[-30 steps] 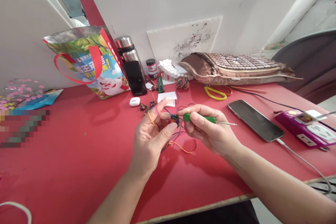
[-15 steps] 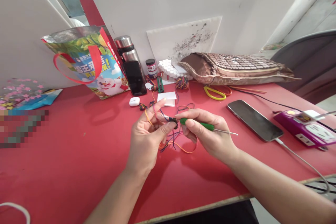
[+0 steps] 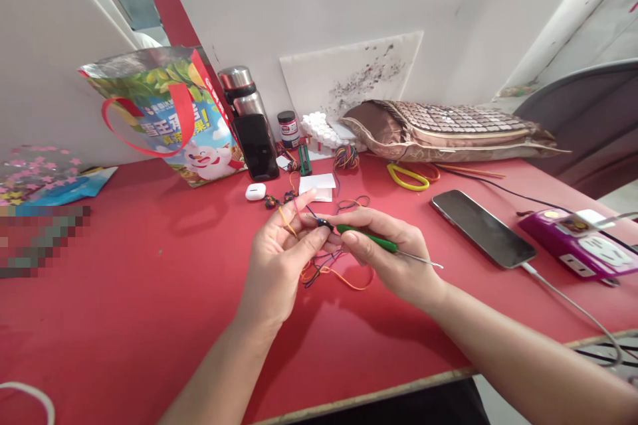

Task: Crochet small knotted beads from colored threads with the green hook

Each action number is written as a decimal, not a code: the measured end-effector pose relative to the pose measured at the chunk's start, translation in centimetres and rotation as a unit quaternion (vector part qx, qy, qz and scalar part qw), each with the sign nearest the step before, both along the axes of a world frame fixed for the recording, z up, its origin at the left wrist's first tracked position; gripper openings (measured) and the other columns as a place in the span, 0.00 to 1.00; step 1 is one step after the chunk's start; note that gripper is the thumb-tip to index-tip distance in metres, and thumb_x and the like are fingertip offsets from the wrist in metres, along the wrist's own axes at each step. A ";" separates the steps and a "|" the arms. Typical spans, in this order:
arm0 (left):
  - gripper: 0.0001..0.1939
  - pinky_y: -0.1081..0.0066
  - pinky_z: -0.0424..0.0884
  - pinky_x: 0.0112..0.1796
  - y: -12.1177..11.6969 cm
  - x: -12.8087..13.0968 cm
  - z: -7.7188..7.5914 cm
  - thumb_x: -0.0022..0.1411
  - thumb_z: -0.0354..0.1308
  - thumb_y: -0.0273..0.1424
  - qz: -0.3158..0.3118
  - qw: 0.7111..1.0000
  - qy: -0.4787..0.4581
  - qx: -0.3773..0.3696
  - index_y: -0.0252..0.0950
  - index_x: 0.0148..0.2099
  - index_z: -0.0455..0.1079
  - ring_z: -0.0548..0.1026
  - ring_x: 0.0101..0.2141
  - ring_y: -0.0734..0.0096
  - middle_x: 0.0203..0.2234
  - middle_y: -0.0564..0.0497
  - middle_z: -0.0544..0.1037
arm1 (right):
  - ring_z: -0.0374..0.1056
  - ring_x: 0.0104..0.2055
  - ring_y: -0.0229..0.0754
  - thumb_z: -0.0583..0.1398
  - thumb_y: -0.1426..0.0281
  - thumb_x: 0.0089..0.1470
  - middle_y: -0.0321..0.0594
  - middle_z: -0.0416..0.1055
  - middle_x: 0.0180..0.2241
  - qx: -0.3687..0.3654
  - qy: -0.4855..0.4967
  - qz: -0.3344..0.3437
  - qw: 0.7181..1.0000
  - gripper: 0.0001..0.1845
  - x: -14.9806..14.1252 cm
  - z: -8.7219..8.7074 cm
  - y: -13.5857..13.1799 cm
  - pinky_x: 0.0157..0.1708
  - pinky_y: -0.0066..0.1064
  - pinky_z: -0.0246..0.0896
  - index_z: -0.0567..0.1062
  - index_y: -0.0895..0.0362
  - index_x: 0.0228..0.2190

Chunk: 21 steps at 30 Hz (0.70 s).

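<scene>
Over the red table (image 3: pixel 124 292), my left hand (image 3: pixel 279 265) pinches a small multicoloured knotted piece (image 3: pixel 323 223) between thumb and fingers, with an orange strand wrapped over a finger. My right hand (image 3: pixel 393 255) grips a green-handled crochet hook (image 3: pixel 371 239), its tip at the knotted piece and a metal end sticking out to the right. Loose coloured threads (image 3: pixel 339 272) hang from the piece onto the table below both hands.
A phone (image 3: pixel 481 227) on a cable lies to the right beside a purple power strip (image 3: pixel 578 242). Behind sit yellow scissors (image 3: pixel 409 177), a thread bundle (image 3: pixel 345 157), a white earbud case (image 3: pixel 255 191), a dark phone (image 3: pixel 256 146), a steel flask (image 3: pixel 239 89), a printed bag (image 3: pixel 164 116) and a brown pouch (image 3: pixel 448 126).
Both hands have dropped slightly and drawn closer together. The hook's handle has tilted, and the knotted piece is more hidden between my left fingers.
</scene>
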<state>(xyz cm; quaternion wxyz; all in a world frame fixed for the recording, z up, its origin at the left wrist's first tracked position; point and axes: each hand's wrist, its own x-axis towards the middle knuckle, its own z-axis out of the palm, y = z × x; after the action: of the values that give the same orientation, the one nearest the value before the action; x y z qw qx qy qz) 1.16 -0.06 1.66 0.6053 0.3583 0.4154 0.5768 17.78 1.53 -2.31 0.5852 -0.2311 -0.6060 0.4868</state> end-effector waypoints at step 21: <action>0.44 0.73 0.80 0.35 -1.0 1.5 -0.7 0.66 0.67 0.27 0.038 0.985 0.157 0.061 0.40 0.79 0.55 0.79 0.29 0.73 0.30 0.56 0.82 | 0.81 0.33 0.42 0.62 0.68 0.71 0.44 0.85 0.38 0.056 -0.119 -0.114 0.985 0.09 -1.0 -0.2 -1.0 0.37 0.35 0.80 0.83 0.54 0.47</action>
<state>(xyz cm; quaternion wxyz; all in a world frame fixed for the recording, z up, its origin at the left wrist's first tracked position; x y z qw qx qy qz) 2.65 -1.04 0.99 0.4876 0.4647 0.4823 0.5601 16.81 0.51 -2.53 0.5729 -0.3221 -0.6669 0.3512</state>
